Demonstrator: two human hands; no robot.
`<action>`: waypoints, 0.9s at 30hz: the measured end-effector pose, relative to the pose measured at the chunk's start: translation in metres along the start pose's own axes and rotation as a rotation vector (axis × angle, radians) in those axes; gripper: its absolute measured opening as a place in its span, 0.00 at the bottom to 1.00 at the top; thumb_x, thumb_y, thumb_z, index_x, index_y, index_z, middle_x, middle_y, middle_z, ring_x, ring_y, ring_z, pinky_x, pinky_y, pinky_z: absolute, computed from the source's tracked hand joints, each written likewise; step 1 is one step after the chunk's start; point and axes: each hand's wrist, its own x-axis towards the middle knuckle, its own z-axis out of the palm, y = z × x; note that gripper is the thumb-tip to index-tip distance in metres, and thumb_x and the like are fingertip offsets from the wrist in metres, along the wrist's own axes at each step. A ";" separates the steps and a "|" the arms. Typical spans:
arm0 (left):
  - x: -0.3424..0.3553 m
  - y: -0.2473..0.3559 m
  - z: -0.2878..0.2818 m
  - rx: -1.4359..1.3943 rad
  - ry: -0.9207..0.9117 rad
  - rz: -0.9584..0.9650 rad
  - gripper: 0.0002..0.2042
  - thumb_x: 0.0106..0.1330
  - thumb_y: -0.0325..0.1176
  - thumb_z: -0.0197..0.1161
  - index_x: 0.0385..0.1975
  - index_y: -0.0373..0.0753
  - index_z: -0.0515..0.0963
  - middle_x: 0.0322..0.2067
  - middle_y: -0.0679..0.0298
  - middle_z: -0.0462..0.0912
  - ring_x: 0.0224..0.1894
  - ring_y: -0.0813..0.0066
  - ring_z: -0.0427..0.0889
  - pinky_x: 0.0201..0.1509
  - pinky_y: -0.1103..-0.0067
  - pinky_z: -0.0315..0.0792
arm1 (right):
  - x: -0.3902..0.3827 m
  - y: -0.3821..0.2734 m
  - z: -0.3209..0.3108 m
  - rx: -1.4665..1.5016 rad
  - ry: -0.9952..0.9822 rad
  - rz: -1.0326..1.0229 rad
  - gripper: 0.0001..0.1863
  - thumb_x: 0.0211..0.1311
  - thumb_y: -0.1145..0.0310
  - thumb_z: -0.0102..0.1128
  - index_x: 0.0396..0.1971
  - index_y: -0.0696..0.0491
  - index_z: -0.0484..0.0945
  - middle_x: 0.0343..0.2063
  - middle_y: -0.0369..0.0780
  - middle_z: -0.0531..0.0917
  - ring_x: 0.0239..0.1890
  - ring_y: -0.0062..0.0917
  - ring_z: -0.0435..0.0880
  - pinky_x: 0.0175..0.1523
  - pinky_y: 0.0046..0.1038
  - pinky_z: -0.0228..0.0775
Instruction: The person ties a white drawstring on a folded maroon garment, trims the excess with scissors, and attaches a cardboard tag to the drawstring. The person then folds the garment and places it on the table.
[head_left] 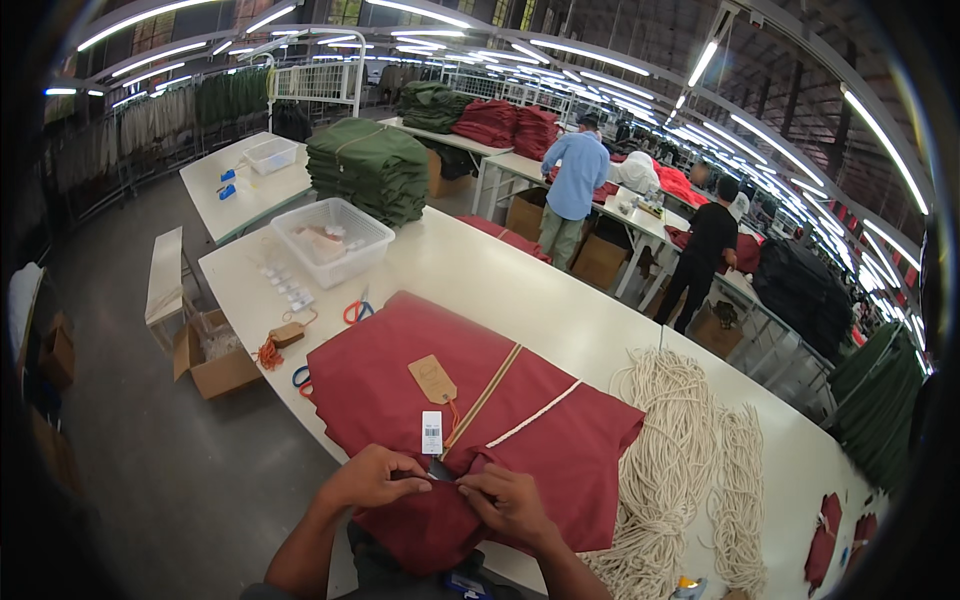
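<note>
My left hand [370,478] and my right hand [500,497] are closed at the near edge of a folded dark red fabric piece [520,420], pinching it either side of a small dark grey part [440,470] too small to identify. Just above my fingers a white barcode label [431,432] and a brown paper tag [431,378] on an orange string lie on the fabric. A tan tape or zip [490,390] and a cream cord [540,410] cross it. Scissors [356,310] lie beyond it.
Cream rope bundles [660,450] lie to the right on the white table [490,280]. Behind are a plastic bin [332,245] and green stacks [365,165]. A cardboard box [215,365] sits down left. Two co-workers [575,180] [705,250] stand at tables farther back.
</note>
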 end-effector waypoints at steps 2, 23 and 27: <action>0.000 -0.007 -0.002 -0.029 -0.033 -0.026 0.11 0.69 0.36 0.70 0.42 0.34 0.86 0.32 0.59 0.90 0.33 0.81 0.84 0.39 0.80 0.76 | 0.000 0.001 0.001 0.092 -0.046 0.045 0.07 0.62 0.71 0.69 0.39 0.53 0.87 0.27 0.39 0.82 0.25 0.30 0.82 0.29 0.30 0.72; 0.003 -0.007 0.005 -0.134 0.009 0.009 0.06 0.65 0.30 0.73 0.37 0.35 0.88 0.31 0.64 0.89 0.34 0.83 0.83 0.40 0.82 0.75 | -0.003 0.000 -0.001 0.116 -0.041 0.002 0.06 0.61 0.72 0.70 0.37 0.52 0.87 0.27 0.38 0.81 0.24 0.33 0.82 0.28 0.31 0.72; 0.008 -0.009 0.014 -0.121 0.018 0.053 0.06 0.65 0.30 0.74 0.36 0.34 0.88 0.31 0.64 0.89 0.35 0.83 0.83 0.40 0.81 0.75 | -0.001 -0.001 0.009 0.072 -0.019 -0.047 0.07 0.61 0.71 0.70 0.38 0.52 0.86 0.26 0.39 0.80 0.23 0.33 0.81 0.27 0.32 0.71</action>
